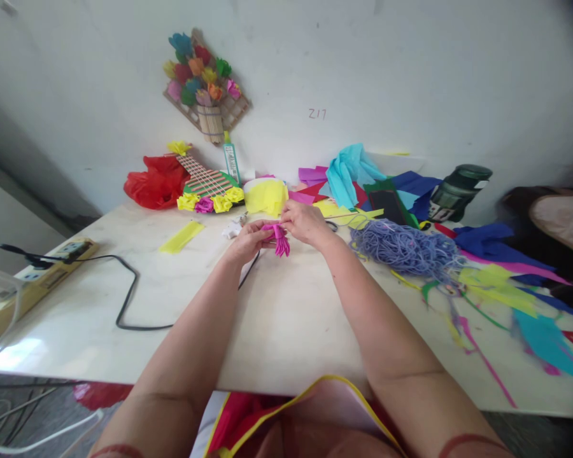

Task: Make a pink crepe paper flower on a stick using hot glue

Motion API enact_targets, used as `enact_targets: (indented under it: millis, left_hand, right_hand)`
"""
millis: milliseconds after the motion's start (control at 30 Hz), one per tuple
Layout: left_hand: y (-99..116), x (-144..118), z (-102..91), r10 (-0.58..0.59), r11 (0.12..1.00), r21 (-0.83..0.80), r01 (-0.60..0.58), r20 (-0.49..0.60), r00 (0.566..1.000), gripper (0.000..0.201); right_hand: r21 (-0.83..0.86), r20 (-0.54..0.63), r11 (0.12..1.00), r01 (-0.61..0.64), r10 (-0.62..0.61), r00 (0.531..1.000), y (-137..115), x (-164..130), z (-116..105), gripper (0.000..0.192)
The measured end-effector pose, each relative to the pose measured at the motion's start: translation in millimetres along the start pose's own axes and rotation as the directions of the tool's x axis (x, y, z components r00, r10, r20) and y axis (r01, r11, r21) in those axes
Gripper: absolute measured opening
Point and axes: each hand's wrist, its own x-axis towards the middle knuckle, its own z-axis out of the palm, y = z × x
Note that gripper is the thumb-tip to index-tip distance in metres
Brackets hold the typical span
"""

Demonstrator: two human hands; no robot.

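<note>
Both of my hands meet over the middle of the white table [277, 318]. My left hand [247, 240] and my right hand [304, 221] pinch a small folded piece of pink paper [280, 240] between their fingertips. The pink paper hangs down in pleats just above the tabletop. A yellow paper bundle [266, 194] lies right behind my hands. A tangle of purple yarn [403, 247] sits just right of my right hand.
A black cable [128, 299] runs from a power strip [38, 273] at the left. A yellow paper strip [182, 236], a red bag [156, 182], a craft guitar [209, 184], a glue bottle [231, 160], coloured paper scraps [501, 280] and a dark jar [458, 189] lie around. A paper-flower decoration [205, 83] hangs on the wall.
</note>
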Motion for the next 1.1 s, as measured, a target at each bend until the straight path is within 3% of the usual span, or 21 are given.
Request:
enact_targets:
  millis: [400,567,833,1100]
  left_hand:
    - [-4.6,3.1,1.2,-0.015,0.998,-0.055,0.012,-0.054,0.998,0.018]
    - [-5.0,3.2,4.5,-0.01,0.999,-0.048,0.007,-0.067,0.998,0.015]
    - [-4.0,2.3,11.7,0.106,0.994,0.007,-0.106,-0.147,0.983,0.015]
    - [-7.0,6.2,6.6,0.082,0.995,-0.033,-0.09,-0.187,0.979,0.026]
  right_hand:
    - [0.058,-0.088,0.997,0.048,-0.043,0.995,2.7,0.8,4.7,0.018]
    - [0.041,-0.079,0.999,-0.003,0.006,0.997,-0.2,-0.3,3.6,0.018]
    - [0.058,-0.087,0.998,0.005,0.001,0.996,2.9,0.8,5.3,0.019]
    - [0.022,-0.084,0.998,0.063,-0.061,0.995,5.0,0.7,7.4,0.019]
